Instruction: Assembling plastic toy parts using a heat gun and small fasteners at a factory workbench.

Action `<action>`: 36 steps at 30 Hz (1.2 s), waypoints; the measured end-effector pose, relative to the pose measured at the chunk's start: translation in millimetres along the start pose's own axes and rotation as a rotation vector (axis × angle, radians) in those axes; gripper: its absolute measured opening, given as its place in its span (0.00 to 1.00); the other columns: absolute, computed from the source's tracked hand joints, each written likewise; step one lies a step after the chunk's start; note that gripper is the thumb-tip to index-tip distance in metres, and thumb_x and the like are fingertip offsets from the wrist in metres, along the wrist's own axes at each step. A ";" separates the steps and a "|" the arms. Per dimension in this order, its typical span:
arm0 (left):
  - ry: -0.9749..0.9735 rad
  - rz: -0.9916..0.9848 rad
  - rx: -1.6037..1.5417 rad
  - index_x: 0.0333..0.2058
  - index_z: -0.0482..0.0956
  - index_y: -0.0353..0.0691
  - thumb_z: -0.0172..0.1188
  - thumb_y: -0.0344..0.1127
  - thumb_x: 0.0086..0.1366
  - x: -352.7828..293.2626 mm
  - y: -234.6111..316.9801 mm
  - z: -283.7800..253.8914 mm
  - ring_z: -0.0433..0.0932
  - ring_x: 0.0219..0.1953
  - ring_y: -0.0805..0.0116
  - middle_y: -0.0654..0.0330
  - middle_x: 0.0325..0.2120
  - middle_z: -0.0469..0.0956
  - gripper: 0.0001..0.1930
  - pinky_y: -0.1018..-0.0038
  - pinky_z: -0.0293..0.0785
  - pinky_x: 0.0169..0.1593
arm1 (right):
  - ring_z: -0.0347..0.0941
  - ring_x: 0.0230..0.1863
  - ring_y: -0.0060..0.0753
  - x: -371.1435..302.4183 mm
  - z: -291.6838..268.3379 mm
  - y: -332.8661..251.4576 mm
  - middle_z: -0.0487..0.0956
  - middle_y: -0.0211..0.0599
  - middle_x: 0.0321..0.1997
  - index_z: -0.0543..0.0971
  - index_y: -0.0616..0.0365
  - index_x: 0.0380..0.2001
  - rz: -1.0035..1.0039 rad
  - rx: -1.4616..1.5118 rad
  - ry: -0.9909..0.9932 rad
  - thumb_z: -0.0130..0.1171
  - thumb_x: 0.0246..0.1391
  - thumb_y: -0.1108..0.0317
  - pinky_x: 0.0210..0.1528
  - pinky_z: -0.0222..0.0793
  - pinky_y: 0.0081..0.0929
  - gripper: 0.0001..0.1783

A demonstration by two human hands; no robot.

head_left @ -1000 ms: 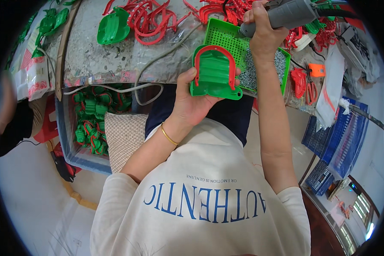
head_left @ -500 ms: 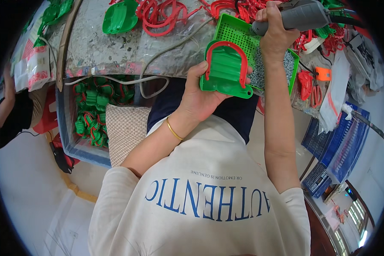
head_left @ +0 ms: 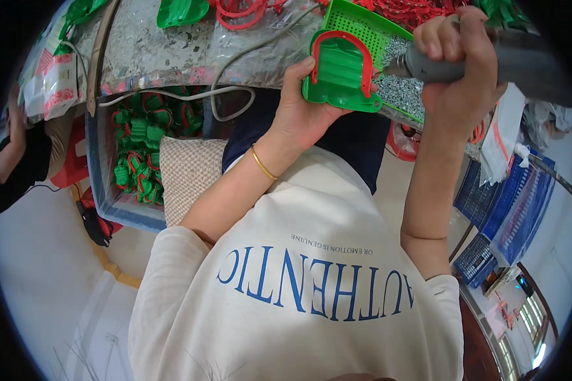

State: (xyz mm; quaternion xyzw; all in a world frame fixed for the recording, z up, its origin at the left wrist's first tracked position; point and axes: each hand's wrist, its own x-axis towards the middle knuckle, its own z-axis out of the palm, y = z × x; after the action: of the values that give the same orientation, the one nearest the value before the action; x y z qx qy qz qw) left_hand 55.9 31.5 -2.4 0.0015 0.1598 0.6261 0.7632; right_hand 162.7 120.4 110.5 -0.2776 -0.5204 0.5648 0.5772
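My left hand (head_left: 293, 106) is closed on the left edge of a green ribbed plastic scoop-like piece (head_left: 339, 75). A red U-shaped handle (head_left: 367, 63) lies over that piece, its two ends pointing toward me. Wrapped round a grey electric screwdriver (head_left: 435, 67) is my right hand (head_left: 469, 76), the tool lying nearly sideways. Its tip points left and is close to the handle's right end; whether it touches cannot be made out. Behind them a bright green perforated tray (head_left: 357, 22) holds many small silvery screws (head_left: 403, 95).
More red handles (head_left: 241, 13) and a green piece (head_left: 181, 11) lie on the worn tabletop (head_left: 159, 51). A grey cable (head_left: 267, 54) crosses its edge. Below left stands a blue-grey bin (head_left: 98, 190) of green-and-red pieces, beside a woven cushion (head_left: 187, 171). Another person's arm (head_left: 11, 143) shows far left.
The screwdriver has come down toward me and turned, so its tip is now beside the red handle's right end. The green piece sits slightly higher in view, still in my left hand.
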 end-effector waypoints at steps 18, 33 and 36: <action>-0.003 0.024 0.026 0.58 0.66 0.37 0.48 0.55 0.65 0.3 -4.9 -1.9 0.73 0.56 0.56 0.49 0.54 0.72 0.31 0.55 0.68 0.60 | 0.60 0.17 0.18 -11.9 -5.9 44.5 0.63 0.22 0.17 0.72 0.58 0.35 0.014 1.281 -0.234 0.58 0.58 0.66 0.23 0.59 0.17 0.08; -0.006 -0.027 -0.010 0.58 0.66 0.36 0.48 0.55 0.65 -3.7 3.6 7.6 0.75 0.52 0.54 0.45 0.53 0.72 0.31 0.56 0.70 0.57 | 0.58 0.20 0.22 -11.9 -14.0 0.9 0.61 0.23 0.16 0.74 0.54 0.39 -0.024 0.126 -0.261 0.54 0.58 0.64 0.27 0.53 0.23 0.08; -0.090 -0.041 -0.049 0.59 0.65 0.35 0.47 0.55 0.66 -4.2 2.7 -2.4 0.75 0.52 0.53 0.42 0.53 0.72 0.32 0.57 0.71 0.57 | 0.58 0.21 0.22 11.2 -14.3 -16.0 0.62 0.23 0.16 0.75 0.54 0.39 -0.050 0.172 -0.265 0.53 0.59 0.65 0.27 0.53 0.23 0.08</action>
State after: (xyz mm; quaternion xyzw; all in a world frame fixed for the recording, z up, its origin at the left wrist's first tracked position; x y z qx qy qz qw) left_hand 52.1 27.6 -3.2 0.0078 0.1101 0.6133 0.7821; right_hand 179.6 131.4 123.9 -0.1373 -0.5484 0.6245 0.5389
